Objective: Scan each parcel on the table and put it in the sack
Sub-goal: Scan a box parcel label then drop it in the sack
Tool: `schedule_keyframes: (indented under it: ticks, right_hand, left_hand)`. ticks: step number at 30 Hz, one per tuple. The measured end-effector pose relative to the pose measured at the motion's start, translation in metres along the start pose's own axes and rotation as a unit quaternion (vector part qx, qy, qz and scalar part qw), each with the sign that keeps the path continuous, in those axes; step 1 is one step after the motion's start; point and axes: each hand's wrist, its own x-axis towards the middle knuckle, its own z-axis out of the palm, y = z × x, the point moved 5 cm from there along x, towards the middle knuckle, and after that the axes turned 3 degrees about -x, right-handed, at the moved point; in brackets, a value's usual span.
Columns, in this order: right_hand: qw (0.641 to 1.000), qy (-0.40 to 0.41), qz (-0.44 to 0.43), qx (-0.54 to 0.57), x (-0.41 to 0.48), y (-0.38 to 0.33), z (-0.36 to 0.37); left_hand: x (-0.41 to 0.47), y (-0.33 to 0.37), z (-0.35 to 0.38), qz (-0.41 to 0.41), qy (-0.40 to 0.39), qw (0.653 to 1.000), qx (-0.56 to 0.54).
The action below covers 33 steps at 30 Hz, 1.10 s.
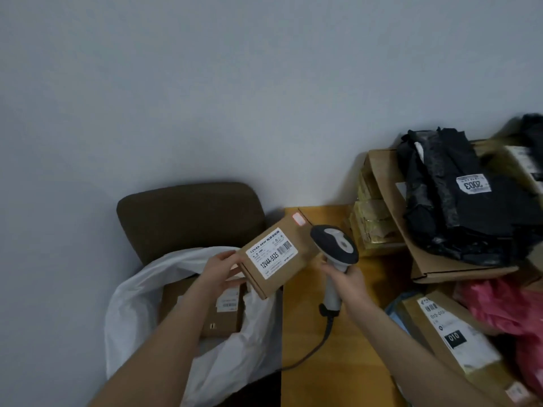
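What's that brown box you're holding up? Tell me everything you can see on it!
It is a flat brown cardboard box, closed, held tilted in the air over the mouth of the white sack. A white label with a barcode and print starting "12V4A" is stuck on its upper face. A pinkish-red light spot glows on its far corner, close to the head of the scanner. The left-hand grip holds its left end.
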Motion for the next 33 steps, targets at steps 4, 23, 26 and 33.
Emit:
schedule_keyframes:
  ticks: [4,23,26,33]
  right_hand:
    - [0.999,-0.016,-0.009,0.026,-0.027,-0.01,0.004]
    - [0.996,-0.005,-0.037,-0.08,-0.147,0.016,0.079]
    - [0.995,-0.001,-0.02,-0.098,-0.16,0.022,0.092]
    - [0.992,-0.019,-0.007,-0.122,-0.172,0.022,0.101]
  left_hand:
    - [-0.023,0.023,-0.03,0.002,-0.037,0.998,0.053]
    - [-0.049,0.005,-0.078,0.074,-0.038,0.996,0.023]
    - [-0.046,0.001,-0.088,0.077,-0.025,0.997,0.011]
    - [-0.043,-0.007,-0.106,0.088,0.006,0.996,0.016]
